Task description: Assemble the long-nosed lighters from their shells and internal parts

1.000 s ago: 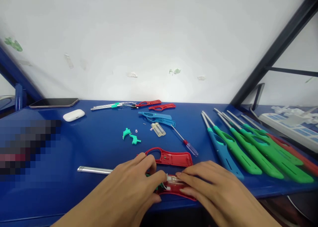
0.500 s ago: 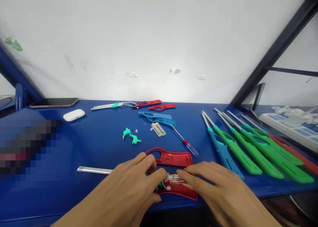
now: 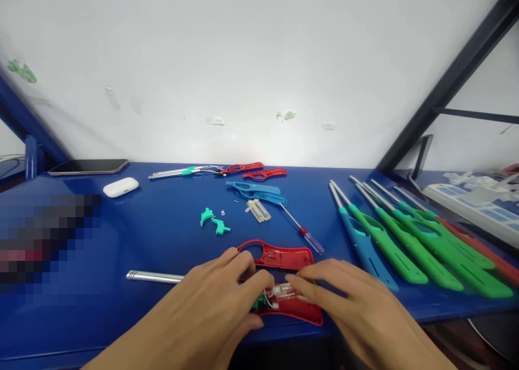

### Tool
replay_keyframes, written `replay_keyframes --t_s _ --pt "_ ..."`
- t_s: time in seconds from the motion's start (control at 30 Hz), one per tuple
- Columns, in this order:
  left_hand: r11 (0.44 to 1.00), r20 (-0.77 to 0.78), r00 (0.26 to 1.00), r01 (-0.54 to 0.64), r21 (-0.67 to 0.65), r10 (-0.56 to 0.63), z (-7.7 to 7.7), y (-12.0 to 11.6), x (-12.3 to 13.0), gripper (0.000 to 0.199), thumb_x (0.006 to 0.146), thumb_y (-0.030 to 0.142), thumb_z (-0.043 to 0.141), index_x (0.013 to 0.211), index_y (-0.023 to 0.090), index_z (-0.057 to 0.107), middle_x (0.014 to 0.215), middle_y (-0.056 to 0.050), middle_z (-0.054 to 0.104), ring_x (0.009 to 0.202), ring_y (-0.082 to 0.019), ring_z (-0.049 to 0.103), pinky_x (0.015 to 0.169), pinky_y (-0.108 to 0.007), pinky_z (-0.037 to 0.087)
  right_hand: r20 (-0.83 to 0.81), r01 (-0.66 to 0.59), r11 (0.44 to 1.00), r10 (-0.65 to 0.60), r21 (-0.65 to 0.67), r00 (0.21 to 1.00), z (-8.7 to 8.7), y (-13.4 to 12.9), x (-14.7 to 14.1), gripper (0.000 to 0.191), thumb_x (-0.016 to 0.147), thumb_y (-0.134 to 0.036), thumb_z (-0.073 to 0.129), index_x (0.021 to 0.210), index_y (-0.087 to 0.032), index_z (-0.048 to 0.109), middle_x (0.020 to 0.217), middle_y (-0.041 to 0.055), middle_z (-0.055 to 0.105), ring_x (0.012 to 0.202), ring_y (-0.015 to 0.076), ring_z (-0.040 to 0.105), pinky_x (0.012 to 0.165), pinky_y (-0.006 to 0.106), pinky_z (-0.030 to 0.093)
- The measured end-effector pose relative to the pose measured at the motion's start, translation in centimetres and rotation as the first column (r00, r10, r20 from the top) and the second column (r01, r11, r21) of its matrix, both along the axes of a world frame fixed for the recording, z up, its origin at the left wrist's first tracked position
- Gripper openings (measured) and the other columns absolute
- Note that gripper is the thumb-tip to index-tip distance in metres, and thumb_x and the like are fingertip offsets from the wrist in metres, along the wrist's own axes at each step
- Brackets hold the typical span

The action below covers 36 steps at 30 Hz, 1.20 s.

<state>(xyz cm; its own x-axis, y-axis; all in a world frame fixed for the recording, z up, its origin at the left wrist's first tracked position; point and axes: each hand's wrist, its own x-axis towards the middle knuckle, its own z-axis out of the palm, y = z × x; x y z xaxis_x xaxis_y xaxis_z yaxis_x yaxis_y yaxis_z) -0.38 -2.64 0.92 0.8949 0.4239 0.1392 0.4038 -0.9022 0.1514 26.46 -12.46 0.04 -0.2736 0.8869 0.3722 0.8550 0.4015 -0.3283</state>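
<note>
- Red plastic, and it's an open casing [image 3: 300, 310], lying hollow side up at the near table edge, with a green part [image 3: 258, 303], white wire and clear tank [image 3: 285, 290] seen inside.
- It's clamped by the left hand [image 3: 227, 289]; the tank is touched by the right hand's [image 3: 352, 302] fingertips, though whether it's gripped can't be told.
- A glossy blue table [image 3: 174, 208] is backed by a scuffed white wall [image 3: 243, 62].
- Now the count: one screwdriver [image 3: 302, 230], two loose turquoise pieces [image 3: 220, 227], one phone [image 3: 89, 167], one white case [image 3: 120, 187].
- At right, one blue lighter [image 3: 367, 251] and at least four green lighters [image 3: 413, 264] are laid out.
</note>
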Motion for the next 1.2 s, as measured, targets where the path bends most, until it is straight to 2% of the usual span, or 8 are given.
replay_keyframes --t_s 0.1,0.3,0.43,0.6,0.73,0.83,1.07,1.2 --pt "1.0 -0.023 1.0 0.016 -0.006 -0.017 0.3 -0.1 0.0 0.057 0.104 0.014 0.064 0.153 0.037 0.048 0.153 0.0 0.064 0.147 -0.027 0.056 0.124 -0.051 0.046 0.002 0.004 1.0 -0.004 -0.005 1.0 -0.2 0.0 -0.1 0.045 0.097 -0.009 0.055 0.127 -0.035 0.076 0.12 0.0013 0.08 0.101 0.0195 0.079 0.09 0.029 0.066" --pt "0.999 -0.028 1.0 -0.015 -0.031 0.014 0.9 0.1 0.5 0.05 0.103 0.013 0.065 0.145 0.036 0.055 0.148 0.0 0.067 0.142 -0.026 0.06 0.122 -0.05 0.048 -0.006 0.03 1.0 -0.03 0.001 1.0 -0.5 0.0 -0.3 0.041 0.102 -0.013 0.056 0.129 -0.036 0.075 0.123 0.0015 0.079 0.103 0.0199 0.078 0.089 0.029 0.067" --pt "0.999 -0.019 1.0 -0.008 -0.037 0.007 0.6 -0.1 0.2 0.055 0.103 0.014 0.067 0.151 0.036 0.051 0.152 -0.001 0.064 0.146 -0.025 0.056 0.127 -0.047 0.043 -0.012 0.042 0.999 -0.042 0.016 0.999 -0.5 0.0 -0.2 0.041 0.102 -0.014 0.056 0.131 -0.037 0.074 0.124 0.001 0.079 0.102 0.0196 0.079 0.087 0.028 0.067" --pt "1.0 -0.062 0.998 0.004 -0.025 -0.006 0.6 -0.1 0.0 0.057 0.106 0.017 0.062 0.157 0.035 0.045 0.159 -0.002 0.059 0.149 -0.027 0.053 0.124 -0.053 0.046 -0.024 0.04 0.999 -0.04 -0.015 0.999 -0.4 -0.1 -0.1 0.043 0.103 -0.013 0.055 0.134 -0.036 0.072 0.127 0.0023 0.077 0.105 0.0204 0.078 0.09 0.029 0.067" --pt "1.0 -0.098 0.995 0.015 -0.019 -0.016 1.2 0.0 0.7 0.049 0.103 0.012 0.065 0.147 0.032 0.056 0.15 0.0 0.067 0.144 -0.027 0.059 0.123 -0.052 0.047 -0.019 0.019 1.0 -0.019 -0.018 1.0 -0.3 -0.2 0.1 0.043 0.102 -0.012 0.056 0.135 -0.035 0.072 0.127 0.0028 0.077 0.106 0.0202 0.078 0.092 0.029 0.066" --pt "1.0 -0.08 0.997 0.014 -0.01 -0.014 1.5 0.0 1.0 0.049 0.101 0.013 0.069 0.145 0.031 0.058 0.148 -0.002 0.068 0.142 -0.028 0.061 0.123 -0.051 0.047 -0.04 0.003 0.999 -0.004 -0.034 0.999 -0.4 -0.2 0.1 0.043 0.102 -0.011 0.055 0.132 -0.035 0.073 0.126 0.0024 0.078 0.107 0.0198 0.077 0.094 0.03 0.066" --pt "1.0 -0.039 0.999 0.022 -0.01 -0.022 0.4 -0.2 0.0 0.058 0.104 0.013 0.065 0.154 0.036 0.049 0.154 0.0 0.064 0.147 -0.026 0.055 0.127 -0.049 0.042 -0.002 0.005 0.999 -0.005 -0.039 1.0 -0.4 -0.1 0.1 0.046 0.099 -0.009 0.054 0.132 -0.036 0.073 0.124 0.0012 0.079 0.104 0.0192 0.078 0.093 0.03 0.066" --pt "1.0 -0.045 0.999 0.029 -0.006 -0.029 0.1 -0.1 0.0 0.059 0.107 0.014 0.06 0.157 0.039 0.044 0.155 0.002 0.062 0.15 -0.026 0.052 0.127 -0.052 0.042 0.023 0.018 0.999 -0.018 -0.029 1.0 0.0 -0.2 -0.2 0.049 0.096 -0.004 0.052 0.128 -0.033 0.074 0.122 0.0016 0.079 0.102 0.0185 0.078 0.093 0.029 0.065"
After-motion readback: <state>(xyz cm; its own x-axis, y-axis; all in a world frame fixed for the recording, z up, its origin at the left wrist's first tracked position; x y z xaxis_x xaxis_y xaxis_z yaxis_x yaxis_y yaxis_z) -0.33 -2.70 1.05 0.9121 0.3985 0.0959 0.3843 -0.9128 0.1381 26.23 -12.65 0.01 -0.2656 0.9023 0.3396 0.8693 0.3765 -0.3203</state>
